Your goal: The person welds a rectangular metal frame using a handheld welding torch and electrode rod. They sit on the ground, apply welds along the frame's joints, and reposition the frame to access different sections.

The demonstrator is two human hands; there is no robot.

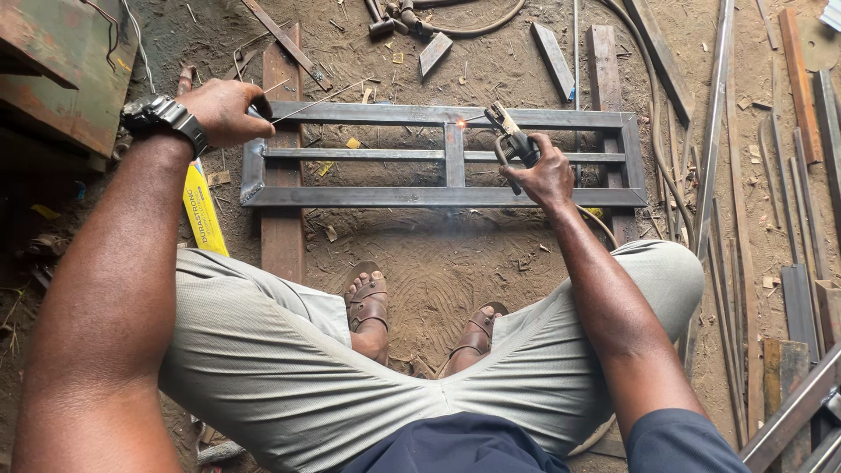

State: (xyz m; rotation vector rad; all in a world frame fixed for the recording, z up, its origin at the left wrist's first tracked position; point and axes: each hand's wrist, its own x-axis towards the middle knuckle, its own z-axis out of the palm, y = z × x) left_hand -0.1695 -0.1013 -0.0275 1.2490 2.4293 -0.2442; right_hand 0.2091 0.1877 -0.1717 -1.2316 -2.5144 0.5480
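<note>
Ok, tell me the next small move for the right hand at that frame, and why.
Probably hold the electrode holder steady and creep along the joint: the right hand has its tip sparking where the centre upright meets the metal frame, and the left hand braces the corner.

Your way along the steel frame (438, 194) is barred by its own crossbars, with bare dirt showing through the openings. Loose steel strips (727, 219) crowd the right; a rusty metal box (61, 70) blocks the left.

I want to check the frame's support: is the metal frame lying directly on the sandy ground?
No: the metal frame lies across two wooden planks, which lift it off the ground.
</note>
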